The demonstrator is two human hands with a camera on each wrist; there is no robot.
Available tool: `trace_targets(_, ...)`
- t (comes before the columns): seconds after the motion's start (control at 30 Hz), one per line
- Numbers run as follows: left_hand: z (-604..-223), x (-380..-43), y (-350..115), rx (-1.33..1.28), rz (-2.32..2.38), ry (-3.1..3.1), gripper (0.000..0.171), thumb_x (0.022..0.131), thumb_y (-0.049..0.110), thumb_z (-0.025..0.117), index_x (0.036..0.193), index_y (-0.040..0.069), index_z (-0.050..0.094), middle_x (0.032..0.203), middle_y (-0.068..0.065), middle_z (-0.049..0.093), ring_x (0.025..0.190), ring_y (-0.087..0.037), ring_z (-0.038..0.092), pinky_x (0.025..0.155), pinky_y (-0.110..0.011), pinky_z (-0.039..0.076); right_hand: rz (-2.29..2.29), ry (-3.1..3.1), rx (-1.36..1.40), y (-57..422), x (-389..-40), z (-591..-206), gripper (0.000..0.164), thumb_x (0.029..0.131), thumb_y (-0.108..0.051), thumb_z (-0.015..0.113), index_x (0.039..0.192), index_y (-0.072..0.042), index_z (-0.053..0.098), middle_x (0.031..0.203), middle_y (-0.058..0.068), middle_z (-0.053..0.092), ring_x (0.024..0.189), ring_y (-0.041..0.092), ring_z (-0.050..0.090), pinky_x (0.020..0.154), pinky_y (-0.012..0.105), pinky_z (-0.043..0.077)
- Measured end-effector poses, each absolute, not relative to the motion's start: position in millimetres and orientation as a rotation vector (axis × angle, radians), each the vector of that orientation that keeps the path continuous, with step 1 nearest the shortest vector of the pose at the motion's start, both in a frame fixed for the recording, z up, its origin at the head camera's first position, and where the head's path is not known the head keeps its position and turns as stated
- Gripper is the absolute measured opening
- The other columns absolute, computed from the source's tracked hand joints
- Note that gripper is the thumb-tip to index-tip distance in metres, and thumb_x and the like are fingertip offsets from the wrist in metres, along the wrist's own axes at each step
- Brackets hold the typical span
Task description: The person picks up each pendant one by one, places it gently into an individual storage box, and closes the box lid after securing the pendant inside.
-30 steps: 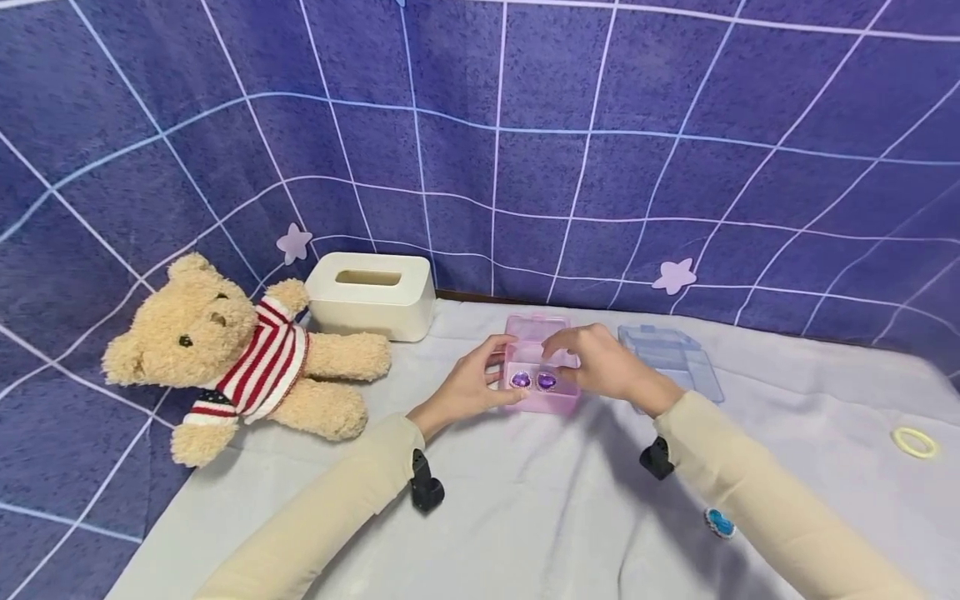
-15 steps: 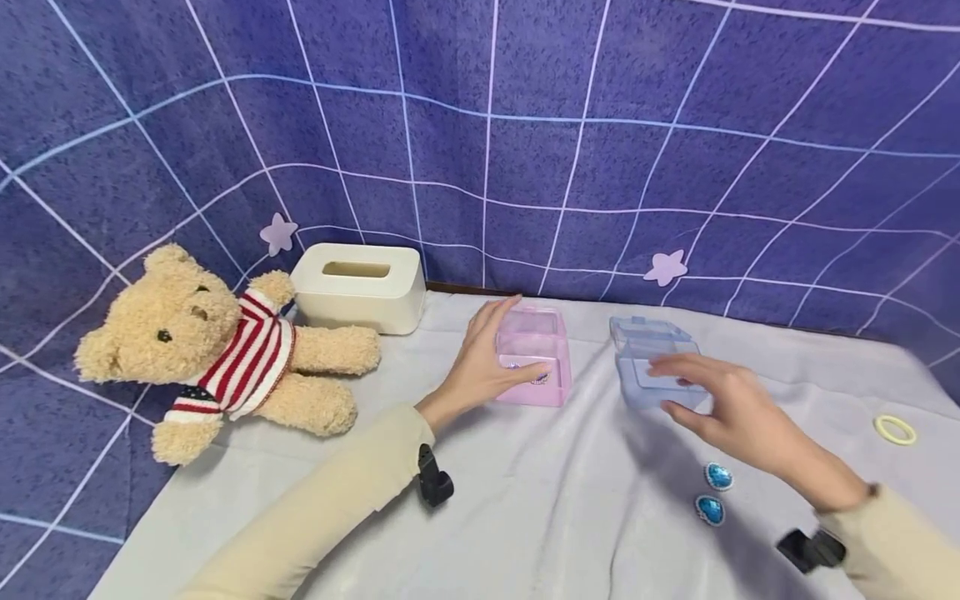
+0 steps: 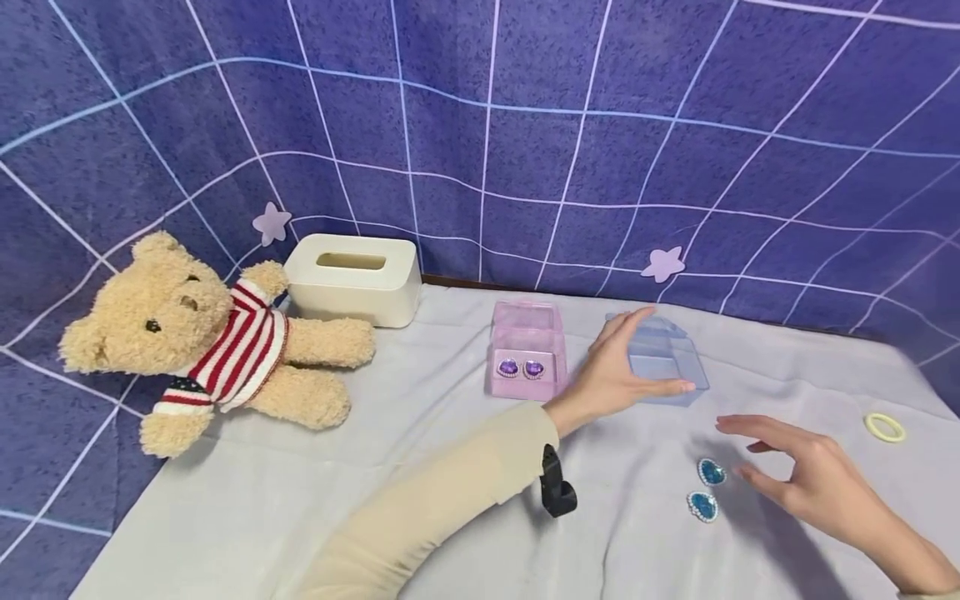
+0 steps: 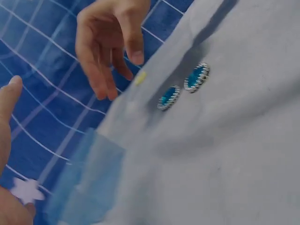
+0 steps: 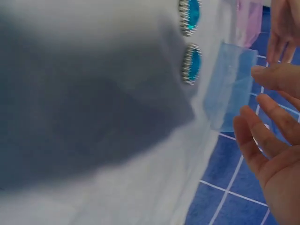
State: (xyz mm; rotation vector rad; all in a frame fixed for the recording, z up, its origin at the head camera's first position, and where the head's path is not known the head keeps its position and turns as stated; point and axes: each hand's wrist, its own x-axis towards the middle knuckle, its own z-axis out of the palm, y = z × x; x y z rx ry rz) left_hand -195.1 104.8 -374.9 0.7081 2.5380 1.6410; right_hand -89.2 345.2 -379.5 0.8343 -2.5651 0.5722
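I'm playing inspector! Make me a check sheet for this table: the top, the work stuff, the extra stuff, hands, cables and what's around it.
Surface: white cloth, wrinkled.
Job's things: pink box, open, two purple gems inside; blue box to its right; two blue gems lying on the cloth.
Clutter: bear, lying down; tissue box; yellow ring.
Hands: left hand at the blue box, fingers spread, touching or not unclear; right hand beside the blue gems, holding nothing.
Cables: nothing seen.
Surroundings: blue backdrop with pale lines and stars.
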Motion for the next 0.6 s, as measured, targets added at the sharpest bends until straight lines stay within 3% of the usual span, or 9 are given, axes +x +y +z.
trace_targets(0.3, -419.1, -206.9, 131.1, 0.473, 1.708, 2.518, 0.111, 0.063, 0.043, 0.09, 0.151, 0.035, 0.024, 0.15, -0.002, 0.043, 0.133, -0.021, 0.046, 0.11, -0.041, 0.041, 0.55, -2.643, 0.83, 349.4, -80.8, -409.8, 0.066, 0.053, -0.003, 0.089, 0.114, -0.016, 0.069, 0.109, 0.0, 0.07, 0.095, -0.009, 0.059, 0.081, -0.001, 0.042)
trace_targets(0.6, -431.7, -212.8, 132.7, 0.467, 1.608, 2.646, 0.093, 0.069, 0.042, 0.086, 0.146, 0.022, 0.038, 0.141, -0.004, 0.051, 0.128, -0.022, 0.051, 0.108, -0.039, 0.043, 0.525, -2.663, 0.852, 348.8, -86.1, -416.5, 0.053, 0.058, -0.007, 0.089, 0.107, -0.017, 0.071, 0.102, -0.005, 0.069, 0.083, -0.004, 0.059, 0.073, 0.001, 0.043)
